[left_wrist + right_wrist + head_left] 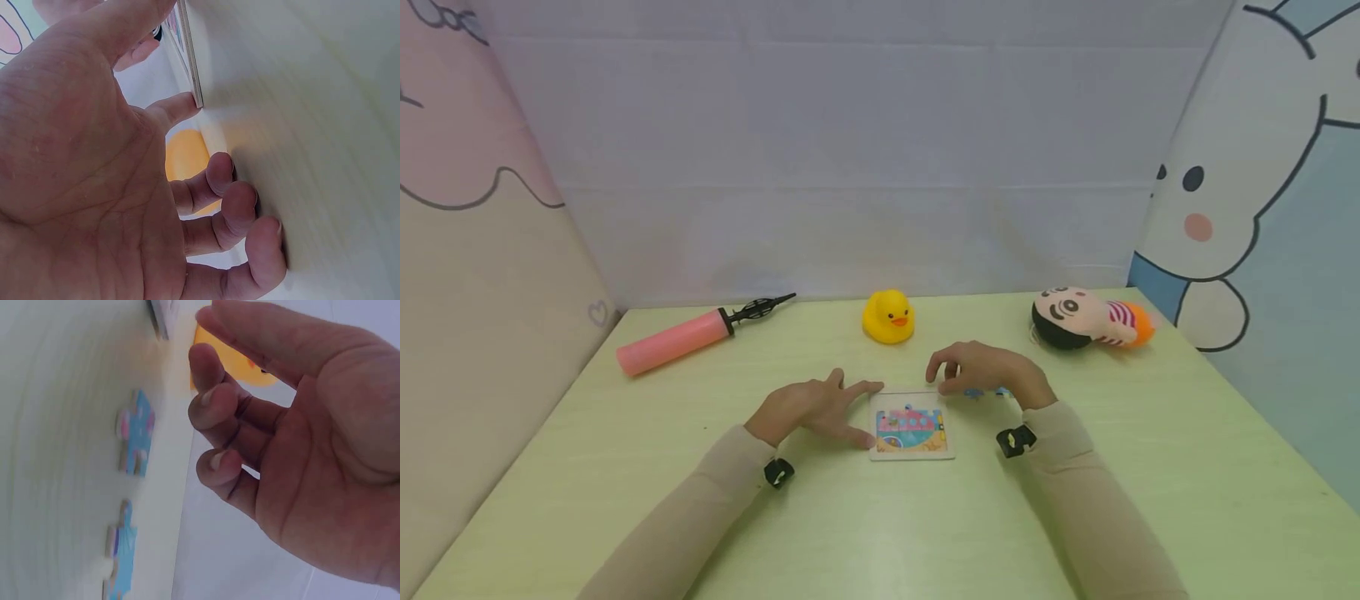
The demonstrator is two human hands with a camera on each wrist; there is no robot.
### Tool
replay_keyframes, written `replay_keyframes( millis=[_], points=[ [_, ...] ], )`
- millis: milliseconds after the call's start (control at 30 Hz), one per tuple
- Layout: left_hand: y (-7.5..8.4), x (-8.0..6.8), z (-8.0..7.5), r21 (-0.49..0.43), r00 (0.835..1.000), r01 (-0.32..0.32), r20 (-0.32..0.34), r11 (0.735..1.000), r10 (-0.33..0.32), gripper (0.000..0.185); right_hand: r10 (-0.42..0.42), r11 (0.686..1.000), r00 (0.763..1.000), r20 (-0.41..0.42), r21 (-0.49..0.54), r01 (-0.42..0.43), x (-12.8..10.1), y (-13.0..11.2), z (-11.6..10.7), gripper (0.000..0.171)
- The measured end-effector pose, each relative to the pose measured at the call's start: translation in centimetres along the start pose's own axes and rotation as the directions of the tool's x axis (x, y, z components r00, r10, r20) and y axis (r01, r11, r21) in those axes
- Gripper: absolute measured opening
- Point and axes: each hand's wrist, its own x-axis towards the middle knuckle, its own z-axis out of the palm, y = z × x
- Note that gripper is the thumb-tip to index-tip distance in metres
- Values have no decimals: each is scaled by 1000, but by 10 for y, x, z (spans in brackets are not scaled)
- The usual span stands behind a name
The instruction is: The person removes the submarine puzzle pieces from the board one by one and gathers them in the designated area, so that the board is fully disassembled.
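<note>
A small white-framed jigsaw board lies flat in front of me, filled along its middle and bottom with pink, teal and orange pieces; its upper strip is pale. My left hand is at the board's left side, index fingertip at the upper corner and thumb at the lower edge. In the left wrist view its other fingertips rest bent on the table. Over the upper right corner hovers my right hand, fingers loosely bent around nothing. Two loose blue jigsaw pieces lie beneath it, partly hidden in the head view.
Behind the board sits a yellow rubber duck. A pink hand pump with a black nozzle lies at the back left, and a plush doll at the back right. Printed walls border the pale table.
</note>
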Motion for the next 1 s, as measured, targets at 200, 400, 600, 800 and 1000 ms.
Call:
replay_keyframes(
  millis=[200,400,600,800,1000],
  points=[
    [0,-1,0,-8,1000,7,7,1000,-6,88,-38,999,999,35,20,37,11,-15,11,16],
    [-1,-1,-1,13,1000,3,1,1000,-3,88,-67,998,996,61,21,66,17,-30,20,15],
    [-1,0,1,10,1000,-19,-8,1000,19,88,-109,994,988,111,24,107,22,-38,31,17],
    [-1,0,3,11,1000,-19,-15,1000,19,87,-61,998,991,123,3,61,21,-45,38,28],
    [-2,-2,1,17,1000,-10,-9,1000,10,88,-50,998,992,115,-23,53,21,-52,39,31]
  ],
)
